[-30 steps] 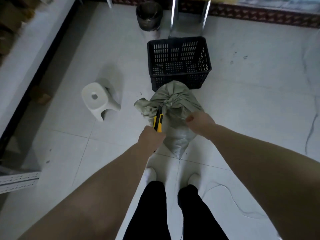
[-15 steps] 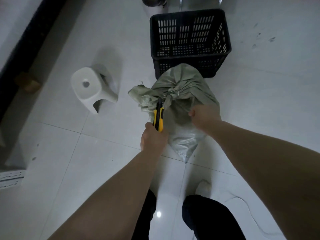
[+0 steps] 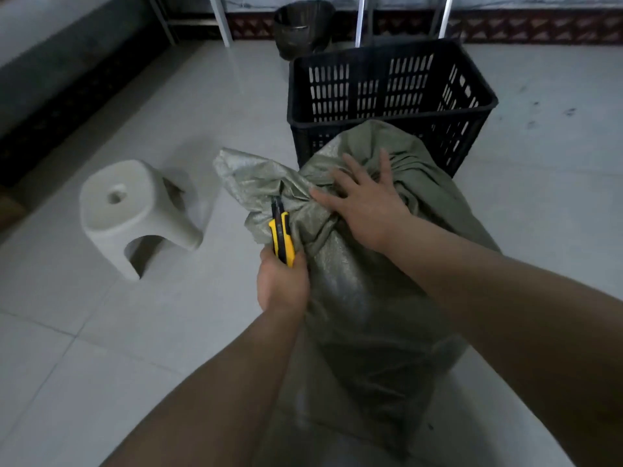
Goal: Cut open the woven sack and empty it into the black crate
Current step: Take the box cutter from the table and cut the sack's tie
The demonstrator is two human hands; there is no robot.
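Fingers (image 3: 354, 170) of the right hand (image 3: 365, 203) were spread wide and pressed flat on the gathered top of the woven sack (image 3: 364, 298), gripping nothing, the palm resting just beside the bunched neck. Those of the left hand (image 3: 281, 284) were curled tight around the yellow and black utility knife (image 3: 281, 235), whose front end pointed up and away from the person and met the sack's cloth right where the neck was cinched. The blade itself was too small and dark to make out.

The sack, a grey-green woven bag, stood full and upright on the tiled floor (image 3: 101, 332) between the person's forearms. Its loose flap (image 3: 242, 176) stuck out to the left above the knife. Directly behind the sack, touching or nearly touching it, stood the black crate (image 3: 387, 89), a slotted plastic box with its open top facing up; whether anything lay in it could not be told, as the sack hid its bottom.

To the left of the sack, apart from it, sat a white plastic stool (image 3: 135, 210) with a round hole in its seat. Farther back, beyond the crate and near the patterned skirting of the wall, stood a dark bin (image 3: 301, 28) between pale metal legs (image 3: 220, 18).
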